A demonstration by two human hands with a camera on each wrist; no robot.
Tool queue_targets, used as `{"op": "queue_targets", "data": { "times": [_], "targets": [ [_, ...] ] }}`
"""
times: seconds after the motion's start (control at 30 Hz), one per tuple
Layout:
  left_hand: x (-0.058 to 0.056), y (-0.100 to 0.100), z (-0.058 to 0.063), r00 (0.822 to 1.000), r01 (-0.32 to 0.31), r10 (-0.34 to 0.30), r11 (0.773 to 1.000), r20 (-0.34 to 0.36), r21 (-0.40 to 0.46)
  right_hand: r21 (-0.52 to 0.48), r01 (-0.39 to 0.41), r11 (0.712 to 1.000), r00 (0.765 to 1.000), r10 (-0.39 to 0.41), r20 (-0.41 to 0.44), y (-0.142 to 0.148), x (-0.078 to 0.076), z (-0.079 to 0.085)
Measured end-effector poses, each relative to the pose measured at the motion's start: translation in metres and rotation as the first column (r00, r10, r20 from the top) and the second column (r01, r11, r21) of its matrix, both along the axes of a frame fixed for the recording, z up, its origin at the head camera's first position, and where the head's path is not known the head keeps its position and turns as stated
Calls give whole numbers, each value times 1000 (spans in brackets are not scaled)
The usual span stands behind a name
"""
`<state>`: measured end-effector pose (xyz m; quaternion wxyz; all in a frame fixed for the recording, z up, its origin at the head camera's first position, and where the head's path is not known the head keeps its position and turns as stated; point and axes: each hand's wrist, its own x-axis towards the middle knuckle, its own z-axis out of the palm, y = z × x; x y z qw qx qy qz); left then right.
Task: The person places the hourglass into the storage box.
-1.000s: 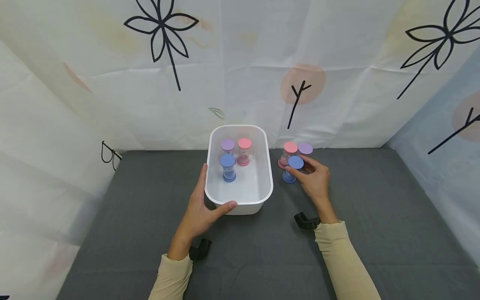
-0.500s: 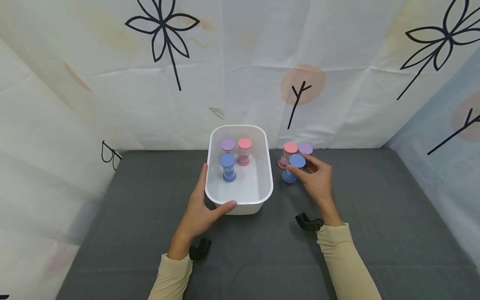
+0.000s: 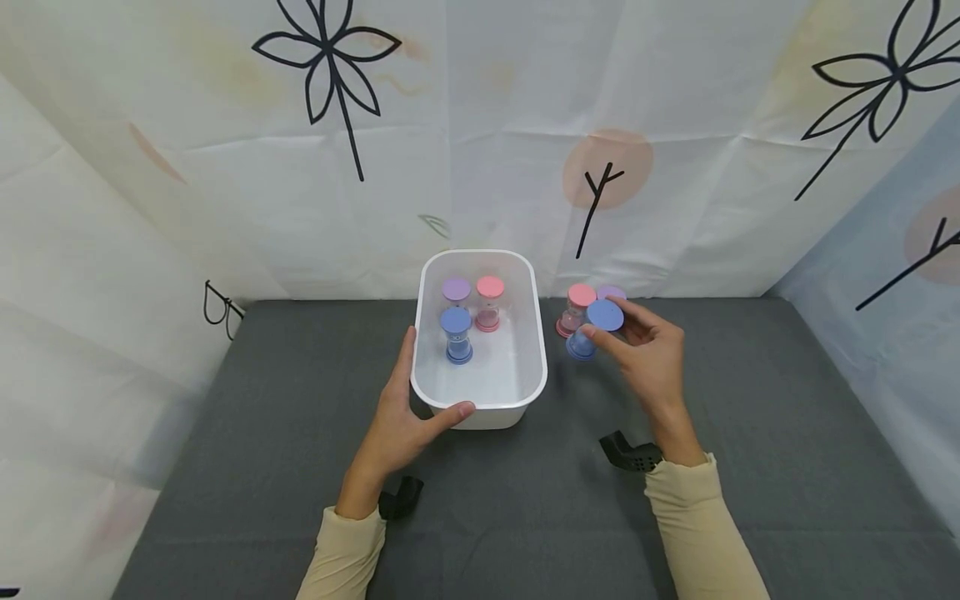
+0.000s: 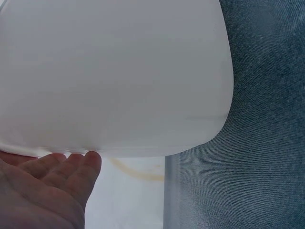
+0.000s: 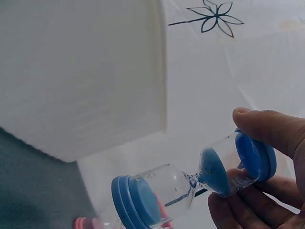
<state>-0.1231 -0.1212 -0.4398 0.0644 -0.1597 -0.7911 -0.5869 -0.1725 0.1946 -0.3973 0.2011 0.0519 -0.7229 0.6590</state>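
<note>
- The left hand (image 3: 399, 429) rests against the white tub (image 3: 501, 371), fingers extended along its left wall and thumb spread across the near rim; it steadies the tub with straight fingers rather than clenching it, and the left wrist view shows fingertips against the tub's side.
- The right hand (image 3: 654, 360) pinches the held blue hourglass (image 3: 604, 315) by its upper cap, thumb on one side and fingers on the other.
- That hourglass is on the right side of the tub, outside it, tilted with its top toward the right hand; whether its base touches the desk (image 3: 750, 408) I cannot tell.
- Just behind it stand the outer pink hourglass (image 3: 581, 295) and the outer purple hourglass (image 3: 612, 292), the latter partly covered.
- Inside the tub, the inner blue hourglass (image 3: 457, 335) stands upright in front of the inner purple hourglass (image 3: 456, 289), with the inner pink hourglass (image 3: 490, 288) beside the purple one.
- Compared with a second ago, the right hand has shifted rightward, and the held hourglass leans more, its cap now hiding more of the outer purple one.
- The left hand, the tub and its three hourglasses look unchanged.
</note>
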Motion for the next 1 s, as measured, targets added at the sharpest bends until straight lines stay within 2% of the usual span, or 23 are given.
{"op": "queue_targets", "data": {
  "times": [0.5, 0.83, 1.0],
  "targets": [
    [-1, -1, -1, 1000, 7, -7, 1000, -6, 3, -92, -54, 994, 998, 50, -40, -2, 15, 21],
    [0, 0, -1, 1000, 10, -9, 1000, -16, 28, -146, -119, 982, 990, 106, -93, -4, 22, 32],
    [2, 3, 6, 1000, 7, -7, 1000, 1, 27, -165, -160, 973, 983, 141, -121, -6, 24, 37]
  ]
}}
